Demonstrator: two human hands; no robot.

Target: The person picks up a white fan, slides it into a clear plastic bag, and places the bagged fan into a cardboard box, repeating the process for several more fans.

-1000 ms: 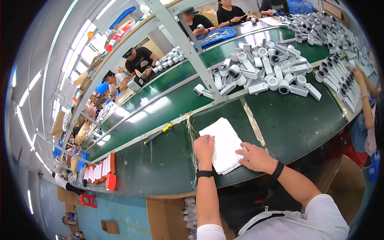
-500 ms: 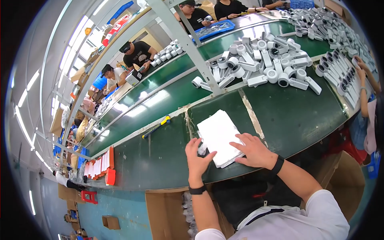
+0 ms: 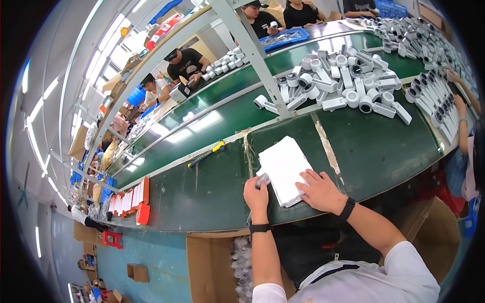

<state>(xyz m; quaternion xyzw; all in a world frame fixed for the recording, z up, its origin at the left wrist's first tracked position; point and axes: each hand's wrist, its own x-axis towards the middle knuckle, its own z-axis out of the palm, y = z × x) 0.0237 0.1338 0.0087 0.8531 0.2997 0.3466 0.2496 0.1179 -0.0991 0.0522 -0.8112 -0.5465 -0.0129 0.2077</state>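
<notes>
A stack of thin white sheets (image 3: 285, 164) lies slightly askew on the dark green bench in front of me. My right hand (image 3: 323, 193) rests on its lower right part, fingers spread and pressed to the top sheet. At the stack's left edge, my left hand (image 3: 256, 196) is closed, with the fingers curled. A small greyish, shiny thing (image 3: 262, 179) shows at its fingertips; I cannot make out its kind. Both wrists wear black bands.
White round-headed handheld devices (image 3: 348, 83) are heaped behind the stack, and a co-worker's hands touch a row of them (image 3: 434, 103) at right. A yellow-and-blue hand tool (image 3: 207, 154), an orange tape roll (image 3: 143, 214) and orange-edged white pieces (image 3: 129, 199) lie left. A metal post (image 3: 260, 65) rises ahead.
My left hand has gone from spread fingers to closed at the stack's left edge. The right hand has flattened onto the sheets. The whole view has shifted slightly.
</notes>
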